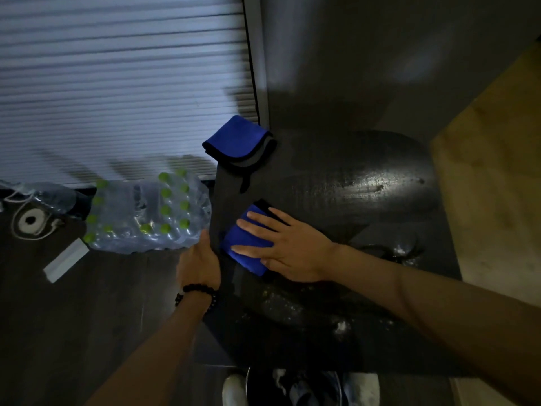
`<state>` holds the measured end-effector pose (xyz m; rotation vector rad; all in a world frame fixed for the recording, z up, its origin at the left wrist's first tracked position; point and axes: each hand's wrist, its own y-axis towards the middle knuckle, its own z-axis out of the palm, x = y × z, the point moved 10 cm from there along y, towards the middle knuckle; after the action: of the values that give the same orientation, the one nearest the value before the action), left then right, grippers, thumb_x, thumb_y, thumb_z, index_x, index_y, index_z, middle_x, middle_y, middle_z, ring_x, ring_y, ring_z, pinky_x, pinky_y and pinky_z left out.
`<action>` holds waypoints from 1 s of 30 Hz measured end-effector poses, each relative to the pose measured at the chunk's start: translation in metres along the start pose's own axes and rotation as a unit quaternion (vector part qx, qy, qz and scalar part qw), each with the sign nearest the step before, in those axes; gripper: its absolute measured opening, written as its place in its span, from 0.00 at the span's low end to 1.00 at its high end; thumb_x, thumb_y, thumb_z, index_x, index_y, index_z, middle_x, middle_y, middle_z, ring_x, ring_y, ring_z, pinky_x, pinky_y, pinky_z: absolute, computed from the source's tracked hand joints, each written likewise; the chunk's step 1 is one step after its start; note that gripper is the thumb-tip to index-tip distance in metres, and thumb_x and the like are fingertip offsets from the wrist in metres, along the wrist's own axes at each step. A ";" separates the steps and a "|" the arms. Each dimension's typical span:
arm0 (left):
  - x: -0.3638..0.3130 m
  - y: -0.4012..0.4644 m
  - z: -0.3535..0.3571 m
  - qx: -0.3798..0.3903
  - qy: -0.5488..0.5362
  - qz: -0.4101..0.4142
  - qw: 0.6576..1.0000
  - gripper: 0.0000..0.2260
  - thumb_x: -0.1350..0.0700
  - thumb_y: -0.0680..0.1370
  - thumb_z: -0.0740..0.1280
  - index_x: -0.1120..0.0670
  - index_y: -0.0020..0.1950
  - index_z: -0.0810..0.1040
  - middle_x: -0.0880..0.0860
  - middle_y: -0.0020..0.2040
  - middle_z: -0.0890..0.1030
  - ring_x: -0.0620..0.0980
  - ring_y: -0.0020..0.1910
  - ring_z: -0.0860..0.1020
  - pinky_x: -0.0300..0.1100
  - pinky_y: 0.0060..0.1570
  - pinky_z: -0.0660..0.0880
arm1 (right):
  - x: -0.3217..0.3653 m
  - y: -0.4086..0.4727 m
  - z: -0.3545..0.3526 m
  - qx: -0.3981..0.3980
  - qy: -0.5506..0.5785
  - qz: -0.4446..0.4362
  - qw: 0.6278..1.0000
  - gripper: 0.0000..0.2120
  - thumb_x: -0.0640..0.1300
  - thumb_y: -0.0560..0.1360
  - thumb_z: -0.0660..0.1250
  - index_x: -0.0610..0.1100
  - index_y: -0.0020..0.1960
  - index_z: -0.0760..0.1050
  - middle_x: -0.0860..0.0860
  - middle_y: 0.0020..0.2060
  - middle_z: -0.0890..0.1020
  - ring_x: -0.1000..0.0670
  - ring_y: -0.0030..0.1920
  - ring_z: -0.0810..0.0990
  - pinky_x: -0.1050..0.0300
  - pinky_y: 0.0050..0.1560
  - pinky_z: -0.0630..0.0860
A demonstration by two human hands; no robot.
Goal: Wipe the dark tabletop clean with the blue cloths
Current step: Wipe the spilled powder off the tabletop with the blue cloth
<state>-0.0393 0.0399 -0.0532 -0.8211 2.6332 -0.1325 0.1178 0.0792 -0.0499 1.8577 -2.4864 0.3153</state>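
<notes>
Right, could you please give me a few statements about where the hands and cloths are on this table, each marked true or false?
1. The right hand lies flat on a blue cloth. True.
2. The left hand presses the second blue cloth. False: it grips the tabletop at its left edge, and that folded cloth lies untouched at the far left corner.
3. White specks remain on the tabletop near the person. True.
4. The pack of water bottles stands on the table. False: it lies on the floor to the left.
5. The left wrist wears a dark bead bracelet. True.
</notes>
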 end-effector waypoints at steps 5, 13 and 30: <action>-0.002 0.000 -0.001 -0.006 -0.005 0.002 1.000 0.14 0.62 0.80 0.52 0.64 0.61 0.72 0.71 0.52 0.79 0.71 0.51 0.77 0.59 0.47 0.71 | -0.010 -0.025 0.005 0.010 -0.001 -0.016 1.000 0.26 0.57 0.85 0.45 0.60 0.81 0.44 0.50 0.82 0.43 0.47 0.81 0.37 0.42 0.79 0.38; -0.007 0.000 -0.003 -0.035 -0.033 0.017 0.999 0.13 0.60 0.82 0.52 0.62 0.45 0.74 0.62 0.38 0.78 0.57 0.36 0.74 0.49 0.38 0.68 | -0.047 -0.074 0.010 0.010 0.001 0.017 1.000 0.26 0.57 0.85 0.45 0.61 0.81 0.44 0.52 0.82 0.42 0.49 0.80 0.35 0.43 0.78 0.35; 0.009 0.014 0.021 0.048 -0.177 -0.051 0.982 0.13 0.59 0.83 0.52 0.61 0.56 0.74 0.64 0.58 0.77 0.63 0.57 0.74 0.46 0.54 0.65 | -0.122 -0.182 0.013 0.010 0.009 0.200 0.980 0.25 0.58 0.84 0.40 0.62 0.81 0.40 0.52 0.82 0.41 0.50 0.80 0.35 0.46 0.78 0.35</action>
<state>-0.0452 0.0465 -0.0784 -0.8584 2.2357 -0.1271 0.3273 0.1430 -0.0527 1.3368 -2.8383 0.3613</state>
